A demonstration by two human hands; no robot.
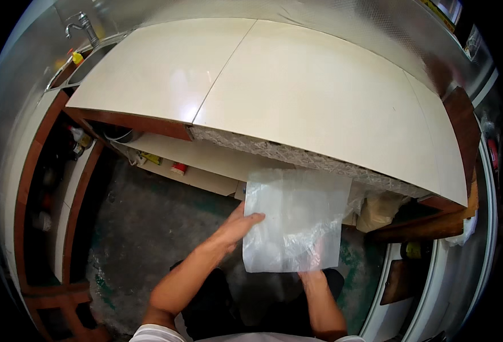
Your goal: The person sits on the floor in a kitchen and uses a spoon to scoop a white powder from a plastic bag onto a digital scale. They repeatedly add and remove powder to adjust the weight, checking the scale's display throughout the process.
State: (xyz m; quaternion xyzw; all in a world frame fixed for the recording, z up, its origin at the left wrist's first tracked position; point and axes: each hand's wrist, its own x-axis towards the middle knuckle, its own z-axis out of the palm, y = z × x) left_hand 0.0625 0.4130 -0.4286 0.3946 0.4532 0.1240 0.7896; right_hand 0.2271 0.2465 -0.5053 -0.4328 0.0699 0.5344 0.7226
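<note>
A translucent plastic bag [294, 222] is spread flat in front of me, below the counter's front edge. My left hand [244, 224] grips its left edge, the thumb lying over the front of the plastic. My right hand [315, 256] shows only dimly through the bag's lower right part. Whether that hand is behind the plastic or inside it, I cannot tell, and its fingers are blurred by the film. Creases and glare run across the lower half of the bag.
A cream tiled counter [320, 102] spans ahead, with a shelf [206, 159] beneath holding a red-and-white packet [178, 168]. A sink [92, 62] with a metal faucet [83, 27] is at the far left. A stuffed plastic bag [380, 210] hangs under the counter at right.
</note>
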